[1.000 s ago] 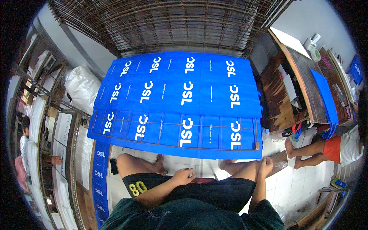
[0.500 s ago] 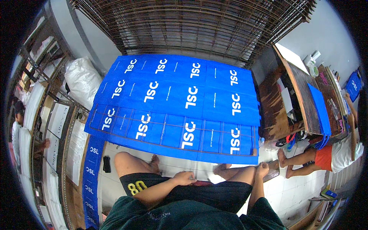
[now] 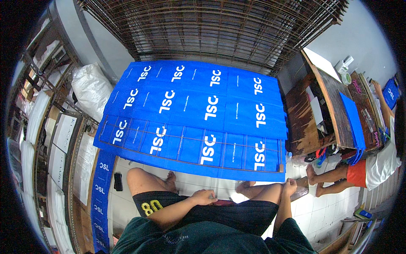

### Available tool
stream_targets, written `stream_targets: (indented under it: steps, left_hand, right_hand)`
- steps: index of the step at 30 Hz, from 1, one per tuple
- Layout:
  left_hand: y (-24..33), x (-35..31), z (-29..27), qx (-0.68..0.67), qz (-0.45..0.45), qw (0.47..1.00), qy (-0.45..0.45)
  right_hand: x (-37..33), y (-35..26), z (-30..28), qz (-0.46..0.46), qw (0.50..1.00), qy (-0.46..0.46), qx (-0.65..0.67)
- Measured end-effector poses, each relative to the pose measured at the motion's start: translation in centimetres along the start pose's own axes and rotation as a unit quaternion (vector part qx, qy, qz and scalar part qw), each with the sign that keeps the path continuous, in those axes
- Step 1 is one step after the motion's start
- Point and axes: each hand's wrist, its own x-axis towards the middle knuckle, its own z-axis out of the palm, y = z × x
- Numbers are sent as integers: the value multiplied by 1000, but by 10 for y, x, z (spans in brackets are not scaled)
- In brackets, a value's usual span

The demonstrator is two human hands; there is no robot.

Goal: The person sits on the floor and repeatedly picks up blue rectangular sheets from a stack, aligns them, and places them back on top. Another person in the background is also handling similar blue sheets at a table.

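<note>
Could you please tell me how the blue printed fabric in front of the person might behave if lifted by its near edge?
The blue printed fabric would probably flop and sag, as it looks thin and cloth-like. The thin wire frame lying on its near part might slide or rise with it. Rolling seems unlikely, since it lies broad and flat.

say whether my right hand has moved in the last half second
No, not visibly: the right hand stays by the near right corner of the blue fabric.
</note>
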Motion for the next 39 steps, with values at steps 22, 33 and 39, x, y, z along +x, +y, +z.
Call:
stream_targets:
  steps: [22, 33, 39]
  left_hand:
    - [2, -1, 0, -8, -22, 1000, -21]
    - [-8, 5, 12, 18, 16, 999, 26]
    - [2, -2, 1, -5, -6, 1000, -18]
  right_hand:
    - [-7, -18, -11, 21, 1000, -15, 15]
    - [-6, -21, -9, 17, 999, -17, 46]
    - [11, 29, -7, 154, 925, -19, 346]
